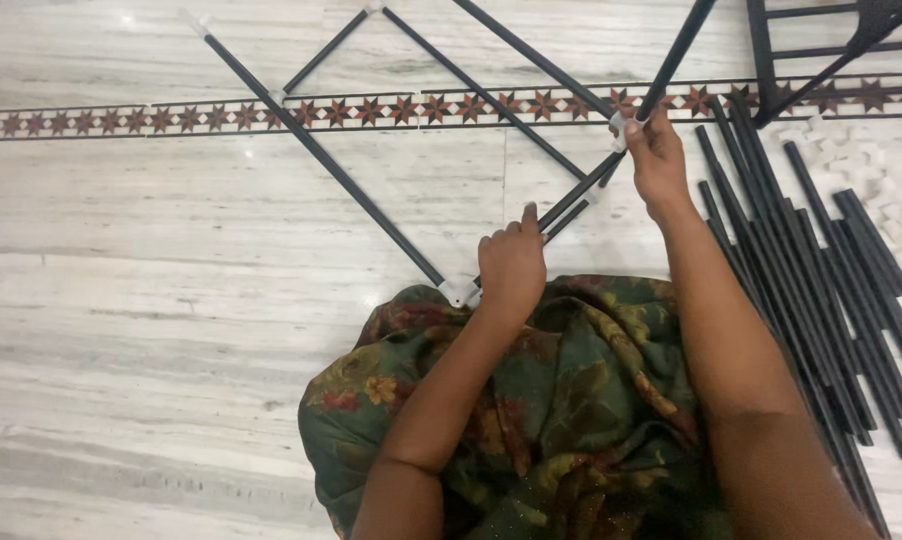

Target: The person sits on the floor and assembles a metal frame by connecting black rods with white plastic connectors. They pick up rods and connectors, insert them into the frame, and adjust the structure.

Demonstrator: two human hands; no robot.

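Left hand (512,268): we clamp it on a black rod (571,203).
Right hand (657,150): we pinch a white connector (621,128).
Done: a few frame rods joined.
Left: a pile of loose rods (831,300) on the floor (171,300).

Black rod frame (371,195) w/ white connectors (458,292), flat on floor.

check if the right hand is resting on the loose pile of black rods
No, the right hand pinches a white connector on a raised black rod, left of the pile of rods.
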